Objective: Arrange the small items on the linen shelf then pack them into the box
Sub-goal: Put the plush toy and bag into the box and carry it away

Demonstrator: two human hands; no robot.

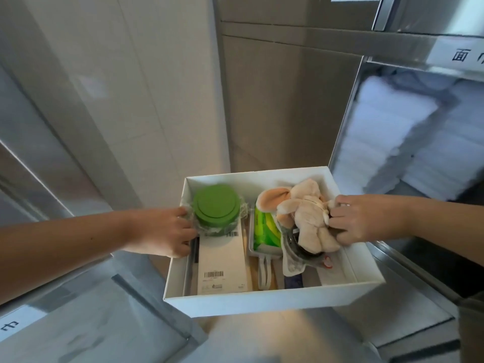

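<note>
A white open box (272,301) is held up in front of me between two metal shelves. My left hand (167,231) grips its left wall, with the fingers curled over the rim next to a green-lidded jar (216,208). My right hand (362,218) grips the right wall, its fingers touching a beige plush toy (306,218). Also inside lie a flat white carton with barcodes (222,260), a green packet in a grey tray (264,229) and a grey curved item (293,252).
Steel shelf edges stand at the left (52,163) and right (348,119). Stacked white towels (392,121) fill the right shelf under a label with characters (463,55). A tiled wall (162,82) is straight ahead. A lower steel shelf (99,323) lies beneath the box.
</note>
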